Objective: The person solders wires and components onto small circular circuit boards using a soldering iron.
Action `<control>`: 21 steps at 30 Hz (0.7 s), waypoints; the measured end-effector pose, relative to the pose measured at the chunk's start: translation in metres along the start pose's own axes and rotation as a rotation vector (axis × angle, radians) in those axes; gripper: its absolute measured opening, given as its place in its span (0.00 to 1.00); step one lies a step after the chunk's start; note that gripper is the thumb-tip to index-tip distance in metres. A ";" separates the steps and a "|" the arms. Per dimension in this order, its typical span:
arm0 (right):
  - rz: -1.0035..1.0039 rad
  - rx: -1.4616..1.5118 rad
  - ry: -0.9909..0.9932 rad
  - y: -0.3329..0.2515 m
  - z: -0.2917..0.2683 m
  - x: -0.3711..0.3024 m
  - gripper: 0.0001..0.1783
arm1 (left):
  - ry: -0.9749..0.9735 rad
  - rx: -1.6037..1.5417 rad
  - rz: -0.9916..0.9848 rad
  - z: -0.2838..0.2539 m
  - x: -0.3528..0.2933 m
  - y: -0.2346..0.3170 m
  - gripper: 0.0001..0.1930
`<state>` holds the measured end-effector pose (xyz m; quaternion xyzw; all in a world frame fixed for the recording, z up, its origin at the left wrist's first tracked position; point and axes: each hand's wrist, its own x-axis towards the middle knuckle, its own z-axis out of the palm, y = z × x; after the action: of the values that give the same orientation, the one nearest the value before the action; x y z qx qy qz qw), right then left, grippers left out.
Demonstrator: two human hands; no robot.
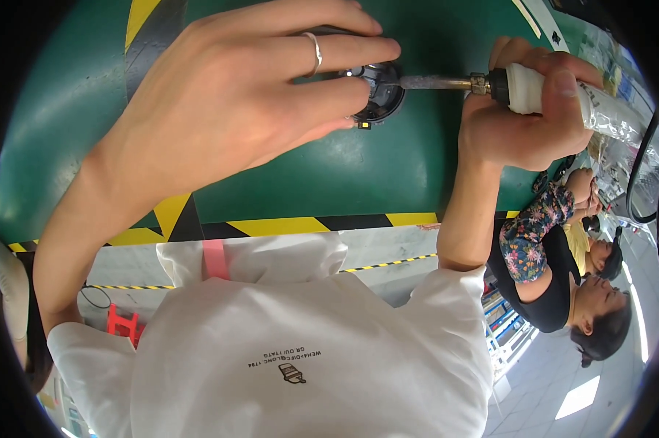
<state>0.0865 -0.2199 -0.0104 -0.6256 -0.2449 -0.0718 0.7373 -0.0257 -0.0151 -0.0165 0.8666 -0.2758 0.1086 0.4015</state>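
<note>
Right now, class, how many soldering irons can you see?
1: the white, metal-tipped soldering iron in the right hand, pointing at the black round part. Others may be hidden.

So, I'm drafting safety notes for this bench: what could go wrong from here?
The iron points at the black part, close to the bare fingers of the left hand; if hot, it might burn them. Only that hand is seen steadying the black part, so a slip could let the iron skid across it.
</note>
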 end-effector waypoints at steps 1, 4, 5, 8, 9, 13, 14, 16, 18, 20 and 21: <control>0.001 0.006 -0.024 0.000 0.000 0.000 0.10 | 0.001 -0.001 -0.003 0.000 0.000 0.001 0.18; -0.025 -0.062 0.003 -0.002 0.007 -0.001 0.10 | 0.003 -0.003 -0.012 0.000 0.000 0.002 0.18; -0.024 -0.062 0.002 -0.002 0.007 -0.001 0.10 | 0.003 -0.005 -0.014 0.000 0.000 0.001 0.18; -0.009 -0.042 0.011 -0.001 0.006 0.000 0.09 | 0.003 -0.012 -0.021 0.001 -0.003 0.000 0.18; -0.013 -0.053 0.014 -0.001 0.005 0.001 0.09 | 0.002 -0.016 -0.024 0.001 -0.005 0.000 0.18; -0.002 -0.070 0.056 -0.002 0.007 0.001 0.09 | -0.004 -0.027 -0.038 0.003 -0.005 0.001 0.18; 0.001 -0.070 0.056 -0.002 0.008 0.001 0.09 | -0.005 -0.029 -0.042 0.004 -0.004 0.002 0.18; -0.007 -0.071 0.062 -0.001 0.007 0.002 0.09 | -0.006 -0.035 -0.049 0.003 -0.009 0.000 0.18; -0.012 -0.078 0.070 0.000 0.008 0.002 0.09 | -0.008 -0.037 -0.054 -0.002 -0.013 -0.004 0.18; -0.016 -0.087 0.078 0.000 0.008 0.003 0.09 | -0.010 -0.041 -0.059 0.003 -0.012 -0.005 0.18; -0.019 -0.092 0.066 0.000 0.008 0.003 0.09 | -0.010 -0.044 -0.061 0.003 -0.011 0.000 0.18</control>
<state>0.0867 -0.2113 -0.0083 -0.6536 -0.2227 -0.1108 0.7148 -0.0343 -0.0132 -0.0232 0.8661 -0.2538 0.0858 0.4219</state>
